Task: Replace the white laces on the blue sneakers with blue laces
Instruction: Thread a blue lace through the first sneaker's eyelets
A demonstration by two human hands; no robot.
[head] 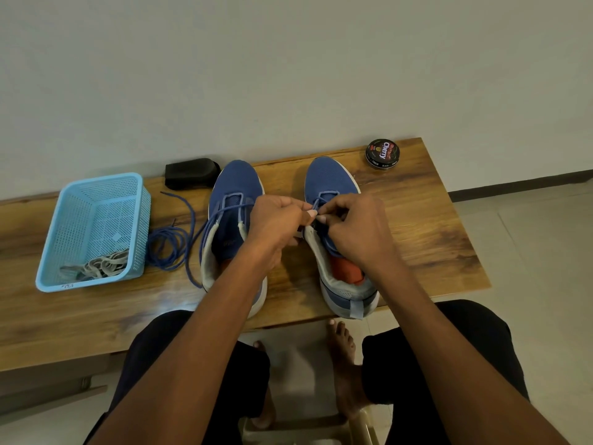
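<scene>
Two blue sneakers stand side by side on the wooden table, toes away from me. The left sneaker (232, 187) has a blue lace (167, 245) through its front eyelets; the rest trails in loops on the table to its left. Over the right sneaker (330, 178), my left hand (276, 226) and my right hand (356, 229) meet, each pinching the blue lace (316, 203) near the front eyelets. The white laces (99, 266) lie in the light blue basket (64, 226) at left.
A black brush or case (191, 173) lies behind the left sneaker by the wall. A round shoe polish tin (382, 153) sits at the back right of the table (433, 226). My knees and bare feet are below the table's near edge.
</scene>
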